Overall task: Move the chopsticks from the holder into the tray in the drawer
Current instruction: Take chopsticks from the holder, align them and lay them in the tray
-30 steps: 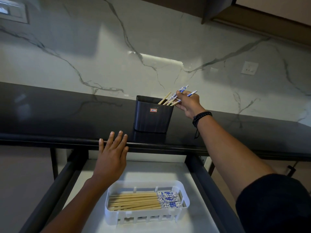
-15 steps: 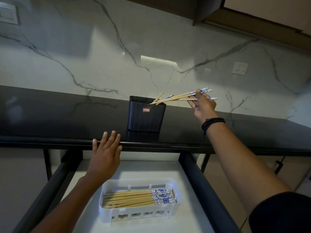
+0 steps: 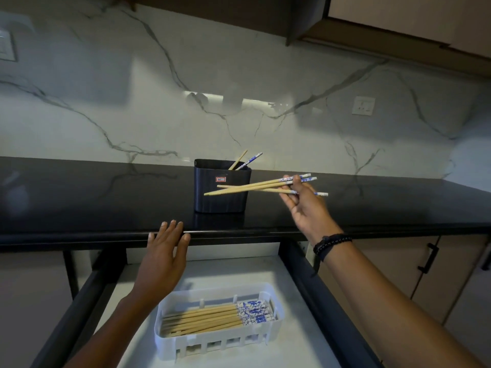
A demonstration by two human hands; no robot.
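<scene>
My right hand (image 3: pixel 308 208) grips three wooden chopsticks (image 3: pixel 249 187) by their blue-and-white ends, holding them level in the air in front of the dark holder (image 3: pixel 221 197). Two chopsticks (image 3: pixel 245 161) still lean in the holder's right corner on the black counter. Below, a white slotted tray (image 3: pixel 268 333) sits in the open drawer (image 3: pixel 305 277) with several chopsticks (image 3: pixel 212 314) lying side by side, patterned ends to the right. My left hand (image 3: pixel 163 257) hovers flat with fingers spread at the counter's front edge, above the drawer and left of the tray.
The black counter (image 3: pixel 93 197) runs along a white marble wall with a socket (image 3: pixel 363 105) at the right. Dark drawer rails flank the pale drawer floor. Cabinet doors with black handles (image 3: pixel 427 258) stand to the right. Wall cupboards hang overhead.
My right hand has drawn the three chopsticks out of the holder and carried them down and to the right, towards me. The left hand has barely shifted.
</scene>
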